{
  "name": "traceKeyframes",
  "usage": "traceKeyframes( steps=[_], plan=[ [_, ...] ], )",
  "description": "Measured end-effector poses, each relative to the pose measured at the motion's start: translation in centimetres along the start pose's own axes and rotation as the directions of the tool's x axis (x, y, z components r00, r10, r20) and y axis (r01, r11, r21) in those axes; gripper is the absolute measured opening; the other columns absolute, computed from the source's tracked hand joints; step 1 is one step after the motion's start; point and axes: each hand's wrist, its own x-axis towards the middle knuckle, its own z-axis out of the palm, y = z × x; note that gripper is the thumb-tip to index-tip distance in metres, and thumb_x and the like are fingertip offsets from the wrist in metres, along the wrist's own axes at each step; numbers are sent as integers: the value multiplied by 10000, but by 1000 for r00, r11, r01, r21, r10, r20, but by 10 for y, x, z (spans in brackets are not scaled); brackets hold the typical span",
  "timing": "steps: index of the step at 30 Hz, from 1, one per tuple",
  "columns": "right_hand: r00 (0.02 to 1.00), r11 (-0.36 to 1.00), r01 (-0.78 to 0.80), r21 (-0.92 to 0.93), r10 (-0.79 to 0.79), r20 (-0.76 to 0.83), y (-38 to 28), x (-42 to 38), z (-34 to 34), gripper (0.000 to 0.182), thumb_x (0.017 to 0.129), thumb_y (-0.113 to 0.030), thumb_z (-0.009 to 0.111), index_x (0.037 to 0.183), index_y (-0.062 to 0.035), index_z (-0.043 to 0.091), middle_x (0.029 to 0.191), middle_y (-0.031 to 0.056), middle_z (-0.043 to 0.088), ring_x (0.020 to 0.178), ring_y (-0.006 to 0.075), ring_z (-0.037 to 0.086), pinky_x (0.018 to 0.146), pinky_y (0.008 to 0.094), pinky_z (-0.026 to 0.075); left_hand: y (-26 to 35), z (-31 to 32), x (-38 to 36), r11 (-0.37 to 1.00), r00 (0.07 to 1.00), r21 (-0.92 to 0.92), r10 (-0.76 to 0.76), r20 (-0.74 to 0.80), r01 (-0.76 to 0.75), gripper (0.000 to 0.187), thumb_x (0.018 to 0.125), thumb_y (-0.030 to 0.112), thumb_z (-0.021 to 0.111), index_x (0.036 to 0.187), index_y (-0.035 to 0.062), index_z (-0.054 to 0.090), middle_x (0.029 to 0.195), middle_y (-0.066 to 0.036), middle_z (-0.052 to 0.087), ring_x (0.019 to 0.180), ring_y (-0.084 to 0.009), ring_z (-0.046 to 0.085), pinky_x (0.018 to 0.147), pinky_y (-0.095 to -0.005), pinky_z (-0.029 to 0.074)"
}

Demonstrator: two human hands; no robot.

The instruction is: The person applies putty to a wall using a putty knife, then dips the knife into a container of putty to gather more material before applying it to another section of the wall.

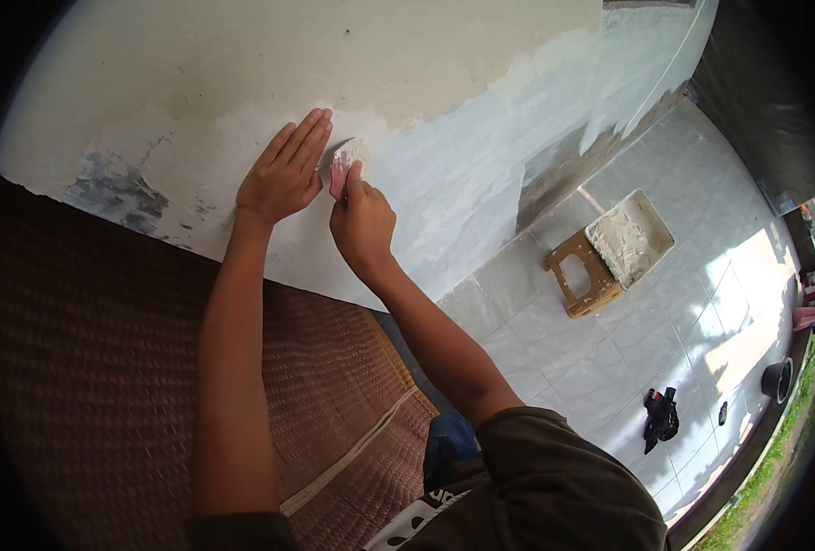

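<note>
My right hand is closed round the pink handle of a putty knife. Pale putty coats its blade, which is against or very near the wall. Just left of it, my left hand lies flat on the wall, fingers stretched out and pointing up. Whitish putty covers a broad band of the wall around both hands, and bare beige paint shows above. Further left is a dark, flaking patch.
A woven brown mat spreads below the wall at left. On the grey tiled floor, a putty-filled tray rests on a tan stool. A black bundle and a dark bucket are at lower right.
</note>
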Motion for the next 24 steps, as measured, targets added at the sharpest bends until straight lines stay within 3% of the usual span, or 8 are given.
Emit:
traceKeyframes(
  steps=[4, 6, 10, 16, 18, 20, 22, 24],
  plan=[
    [997, 989, 56, 136, -50, -51, 5, -13, -23, 602, 797, 10, 659, 1378, 59, 510, 823, 114, 649, 745, 281, 635, 569, 385, 513, 0, 2, 0, 1000, 1000, 1, 2, -14, -2, 601, 891, 266, 478, 1449, 44, 500, 1595, -38, 384, 1499, -142, 288, 1253, -363, 164],
    [969, 984, 100, 149, -62, -241, 4, 13, -36, 604, 798, 26, 663, 1382, 44, 514, 829, 111, 652, 733, 275, 625, 591, 378, 515, 0, -1, 0, 1000, 1000, 10, 6, -8, -6, 602, 892, 267, 476, 1451, 45, 499, 1597, -37, 380, 1499, -143, 287, 1253, -363, 163],
    [917, 990, 136, 36, -112, -382, 14, 60, -28, 594, 810, 44, 651, 1387, 48, 510, 816, 112, 644, 723, 289, 616, 560, 375, 507, 1, -1, 1, 1000, 1000, 9, 7, -6, -7, 605, 896, 270, 472, 1458, 46, 494, 1602, -36, 372, 1500, -145, 286, 1254, -362, 159],
    [962, 986, 117, -115, -142, -235, 10, 47, 1, 618, 790, 32, 616, 1392, 82, 482, 810, 135, 656, 751, 316, 654, 547, 394, 523, 0, -2, 1, 1000, 1000, 13, -1, 5, 1, 601, 894, 271, 478, 1451, 47, 498, 1594, -31, 383, 1499, -138, 285, 1254, -359, 161],
    [999, 999, 32, -13, -32, 6, 1, 19, -14, 604, 813, 20, 614, 1400, 65, 480, 823, 135, 664, 795, 313, 680, 589, 395, 544, 1, 0, -1, 1000, 1000, 9, -4, -7, 4, 600, 893, 272, 479, 1448, 46, 500, 1592, -30, 386, 1499, -136, 284, 1253, -359, 161],
    [997, 992, 44, 115, -52, 65, 1, -9, -27, 598, 819, 14, 627, 1401, 42, 492, 819, 132, 667, 799, 296, 682, 614, 389, 548, 1, 1, 1, 1000, 1000, 11, -2, -21, 2, 598, 893, 272, 480, 1446, 46, 502, 1591, -29, 388, 1499, -134, 283, 1253, -359, 161],
    [998, 985, 59, 159, -59, -5, 7, -12, -31, 619, 805, 24, 651, 1406, 18, 502, 789, 115, 654, 752, 274, 659, 605, 375, 525, 1, 0, 0, 999, 1000, -37, 0, -18, 0, 626, 882, 243, 489, 1466, 18, 467, 1587, -49, 396, 1495, -157, 307, 1240, -367, 198],
    [976, 977, 100, 188, -59, -208, 6, 13, -46, 631, 800, 36, 665, 1407, 35, 496, 763, 101, 638, 700, 256, 624, 587, 363, 496, 1, 0, 0, 999, 1000, -33, 2, -19, -2, 625, 882, 243, 485, 1466, 18, 468, 1587, -49, 396, 1494, -157, 308, 1239, -367, 199]
  ],
)
